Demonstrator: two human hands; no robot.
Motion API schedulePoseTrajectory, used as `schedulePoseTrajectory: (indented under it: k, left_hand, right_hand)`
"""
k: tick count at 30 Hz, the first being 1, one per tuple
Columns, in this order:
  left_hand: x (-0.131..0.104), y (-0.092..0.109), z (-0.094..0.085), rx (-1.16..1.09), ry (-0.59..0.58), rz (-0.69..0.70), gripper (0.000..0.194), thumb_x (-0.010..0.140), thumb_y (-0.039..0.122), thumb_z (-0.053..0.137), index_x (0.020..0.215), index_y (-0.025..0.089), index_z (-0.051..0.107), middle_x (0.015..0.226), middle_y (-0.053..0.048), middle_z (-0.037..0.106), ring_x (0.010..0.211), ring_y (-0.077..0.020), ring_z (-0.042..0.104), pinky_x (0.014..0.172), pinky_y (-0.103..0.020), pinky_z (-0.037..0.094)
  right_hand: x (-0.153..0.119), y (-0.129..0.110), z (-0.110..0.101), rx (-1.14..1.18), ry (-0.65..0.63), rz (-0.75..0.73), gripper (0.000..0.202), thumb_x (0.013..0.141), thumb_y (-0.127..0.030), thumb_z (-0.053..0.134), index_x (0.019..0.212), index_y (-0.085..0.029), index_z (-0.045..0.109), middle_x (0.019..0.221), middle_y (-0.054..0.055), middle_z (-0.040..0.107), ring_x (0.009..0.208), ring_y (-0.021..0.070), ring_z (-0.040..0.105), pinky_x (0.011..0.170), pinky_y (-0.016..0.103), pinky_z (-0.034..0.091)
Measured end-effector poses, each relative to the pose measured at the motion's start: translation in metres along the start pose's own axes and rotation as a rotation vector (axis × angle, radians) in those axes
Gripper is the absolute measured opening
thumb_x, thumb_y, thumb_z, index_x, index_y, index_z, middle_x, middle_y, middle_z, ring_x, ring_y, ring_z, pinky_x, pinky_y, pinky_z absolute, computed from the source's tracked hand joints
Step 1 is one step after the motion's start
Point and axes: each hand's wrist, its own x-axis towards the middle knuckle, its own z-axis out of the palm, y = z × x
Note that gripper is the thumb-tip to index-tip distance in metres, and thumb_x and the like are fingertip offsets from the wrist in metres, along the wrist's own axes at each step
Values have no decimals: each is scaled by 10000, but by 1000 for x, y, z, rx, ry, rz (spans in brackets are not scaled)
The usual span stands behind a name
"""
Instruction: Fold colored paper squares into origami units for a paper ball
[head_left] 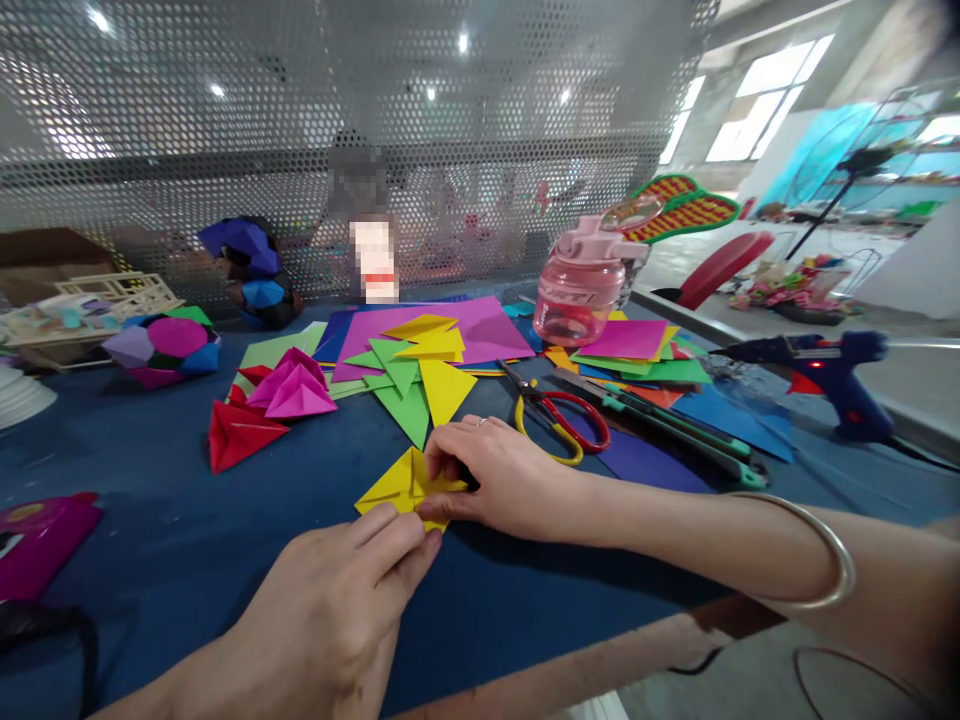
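A partly folded sheet of yellow paper [390,483] lies on the blue table, crease lines and a flap showing. My right hand [499,475] pinches its right side between thumb and bent fingers. Along the near edge my left hand [360,570] holds the same paper, its fingers closed together; the fingertips partly cover it. Just beyond are folded yellow pieces [448,390] and folded green pieces [394,375]. To their left sit a red folded piece [241,432] and a pink folded one [294,385].
Scissors [559,425] with red and yellow handles lie right of my hands, beside a green and black cutter [675,430]. Behind stand a pink bottle [579,290] and coloured paper [626,342]. A blue glue gun [847,385] is far right; a faceted paper ball [165,348] sits left.
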Motion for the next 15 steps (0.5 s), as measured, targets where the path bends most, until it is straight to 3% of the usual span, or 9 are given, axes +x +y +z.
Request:
schedulePoseTrajectory:
  k: [6, 11, 15]
  left_hand:
    - [5, 0, -5, -25, 22, -11, 359, 896, 145, 353, 1151, 161, 604, 891, -66, 626, 756, -198, 585, 551, -272, 492]
    - [1, -4, 1, -30, 50, 3, 368, 902, 139, 360, 1187, 180, 590, 879, -60, 645, 750, -192, 589, 561, -262, 499]
    - [-2, -5, 0, -33, 52, 13, 355, 896, 118, 395, 1171, 184, 608, 861, -56, 649, 751, -191, 595, 568, -255, 507]
  right_hand:
    - [-4, 0, 2, -9, 23, -25, 333, 807, -399, 738, 984, -174, 568, 965, 39, 649, 880, 203, 554, 807, 341, 393]
    - [-5, 1, -2, 34, 6, 1, 354, 809, -397, 750, 1008, -178, 557, 928, 31, 624, 846, 196, 532, 758, 325, 389]
    - [-8, 6, -5, 44, 4, 29, 305, 826, -317, 739, 1016, -178, 545, 927, 34, 609, 858, 197, 518, 769, 332, 389]
